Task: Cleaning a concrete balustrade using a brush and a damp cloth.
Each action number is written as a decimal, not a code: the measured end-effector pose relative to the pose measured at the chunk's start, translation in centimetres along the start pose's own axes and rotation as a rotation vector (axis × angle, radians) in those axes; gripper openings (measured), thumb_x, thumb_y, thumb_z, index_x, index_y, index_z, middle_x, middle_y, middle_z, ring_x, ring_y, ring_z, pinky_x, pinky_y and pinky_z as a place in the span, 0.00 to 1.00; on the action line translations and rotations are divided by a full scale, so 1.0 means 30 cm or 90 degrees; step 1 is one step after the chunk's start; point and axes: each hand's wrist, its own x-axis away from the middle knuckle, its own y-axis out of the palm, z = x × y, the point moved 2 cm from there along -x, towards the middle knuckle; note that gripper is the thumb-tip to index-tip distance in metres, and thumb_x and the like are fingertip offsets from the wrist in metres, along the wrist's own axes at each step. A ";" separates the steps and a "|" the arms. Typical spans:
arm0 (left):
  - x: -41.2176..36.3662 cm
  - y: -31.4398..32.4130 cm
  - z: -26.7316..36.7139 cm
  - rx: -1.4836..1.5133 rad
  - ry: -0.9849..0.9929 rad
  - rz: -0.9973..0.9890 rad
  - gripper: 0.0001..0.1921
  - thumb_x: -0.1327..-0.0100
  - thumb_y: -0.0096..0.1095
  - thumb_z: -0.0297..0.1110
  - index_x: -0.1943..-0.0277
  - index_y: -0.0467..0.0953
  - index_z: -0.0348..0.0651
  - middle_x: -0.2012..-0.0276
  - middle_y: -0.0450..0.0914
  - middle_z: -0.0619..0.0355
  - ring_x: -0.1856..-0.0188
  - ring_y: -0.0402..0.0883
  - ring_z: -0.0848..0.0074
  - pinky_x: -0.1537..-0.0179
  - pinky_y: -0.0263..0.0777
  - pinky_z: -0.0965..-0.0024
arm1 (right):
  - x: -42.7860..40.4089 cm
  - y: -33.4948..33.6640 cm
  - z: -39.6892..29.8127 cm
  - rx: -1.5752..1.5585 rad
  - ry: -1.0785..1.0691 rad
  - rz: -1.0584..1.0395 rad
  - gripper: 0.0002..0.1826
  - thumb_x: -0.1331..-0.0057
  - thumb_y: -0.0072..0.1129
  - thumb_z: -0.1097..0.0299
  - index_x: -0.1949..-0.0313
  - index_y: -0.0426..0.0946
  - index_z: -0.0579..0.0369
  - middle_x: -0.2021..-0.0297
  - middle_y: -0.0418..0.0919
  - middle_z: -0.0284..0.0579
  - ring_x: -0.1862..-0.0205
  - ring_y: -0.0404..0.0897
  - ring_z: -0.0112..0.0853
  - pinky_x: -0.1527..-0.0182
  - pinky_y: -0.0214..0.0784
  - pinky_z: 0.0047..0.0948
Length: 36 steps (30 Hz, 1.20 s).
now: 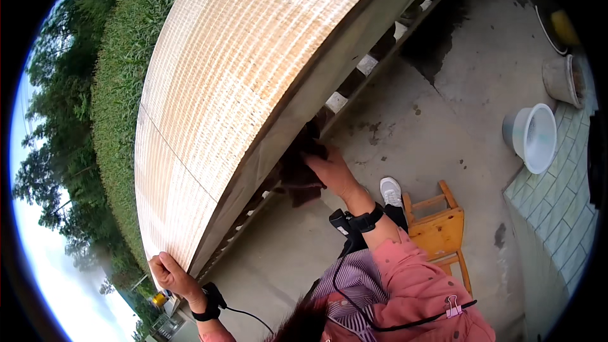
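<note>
My right hand (pixel 327 171) grips a dark, wet-looking cloth (pixel 304 183), which bunches against the side of a balustrade. Part of the cloth hangs below my fingers. My left hand (pixel 172 273) rests with curled fingers on the lower end of the balustrade's long ledge (pixel 247 71); nothing shows in it. That ledge has a tan surface with pale stripes, and a thin dark line crosses it. Its plain side face (pixel 304 114) drops toward a row of openings near the floor. Both wrists wear black straps with small devices.
A wooden stool (pixel 437 232) stands on the concrete floor (pixel 394 118) beside my shoe (pixel 391 192). At the right, a white plastic basin (pixel 536 137) sits by a tiled step (pixel 553 194), with a grey bucket (pixel 560 80) farther back. Tall green crops (pixel 118 104) grow beyond the ledge.
</note>
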 end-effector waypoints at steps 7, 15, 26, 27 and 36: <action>-0.003 0.035 -0.092 0.008 -0.014 0.002 0.15 0.29 0.51 0.34 0.72 0.65 0.37 0.77 0.64 0.62 0.73 0.60 0.79 0.69 0.59 0.76 | 0.292 -0.080 0.060 -0.400 0.186 0.149 0.20 0.31 0.50 0.60 0.44 0.70 0.56 0.51 0.77 0.41 0.51 0.76 0.31 0.46 0.69 0.32; -0.014 0.063 0.005 0.109 0.050 0.019 0.15 0.32 0.55 0.31 0.75 0.66 0.37 0.81 0.63 0.60 0.78 0.59 0.76 0.75 0.59 0.71 | 0.579 -0.192 -0.345 -0.162 -0.161 0.133 0.34 0.32 0.43 0.42 0.34 0.59 0.50 0.38 0.65 0.48 0.38 0.66 0.47 0.36 0.59 0.51; -0.027 0.088 -0.027 0.143 0.077 0.025 0.15 0.34 0.57 0.34 0.74 0.66 0.37 0.81 0.64 0.58 0.78 0.62 0.74 0.74 0.61 0.69 | 0.998 -0.377 -0.482 -0.452 -0.157 0.529 0.22 0.32 0.49 0.54 0.46 0.71 0.55 0.49 0.76 0.47 0.49 0.76 0.43 0.47 0.70 0.46; -0.037 0.084 -0.028 0.162 0.030 -0.026 0.14 0.34 0.56 0.34 0.74 0.67 0.36 0.81 0.65 0.58 0.78 0.63 0.74 0.73 0.62 0.69 | 1.045 -0.425 -0.462 -0.479 -0.171 0.536 0.22 0.32 0.48 0.53 0.46 0.71 0.55 0.49 0.76 0.47 0.49 0.76 0.43 0.46 0.70 0.46; -0.080 0.148 0.364 0.346 -0.027 -0.245 0.06 0.36 0.53 0.26 0.67 0.73 0.33 0.77 0.71 0.60 0.75 0.67 0.81 0.72 0.64 0.76 | 1.213 -0.811 -0.429 -0.597 -0.215 0.609 0.22 0.32 0.48 0.52 0.47 0.72 0.54 0.49 0.76 0.46 0.48 0.75 0.44 0.45 0.69 0.49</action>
